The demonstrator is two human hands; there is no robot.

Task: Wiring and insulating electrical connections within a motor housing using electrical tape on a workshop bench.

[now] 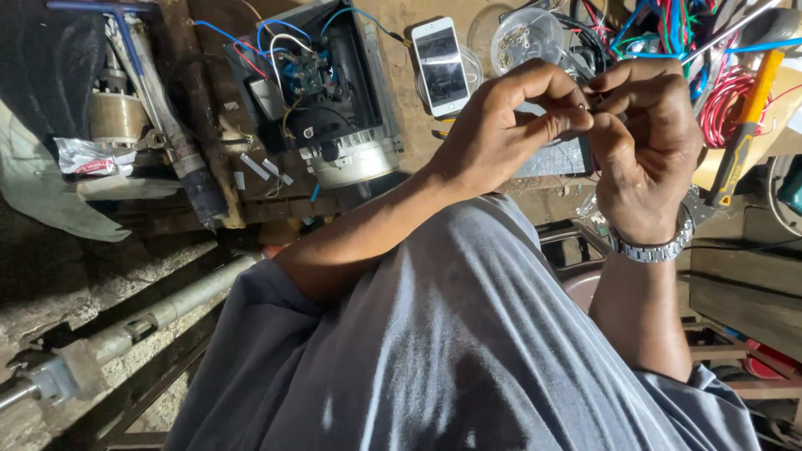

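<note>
One head-worn camera looks steeply down, close over both hands, lap and cluttered workbench (401, 75).

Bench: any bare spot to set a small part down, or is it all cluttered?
Little. One bare strip of bench lies between the open motor and the phone, above the left hand. Right of the phone it is crowded: a clear dish, tangled wires, a yellow-handled tool beside the right hand.
</note>
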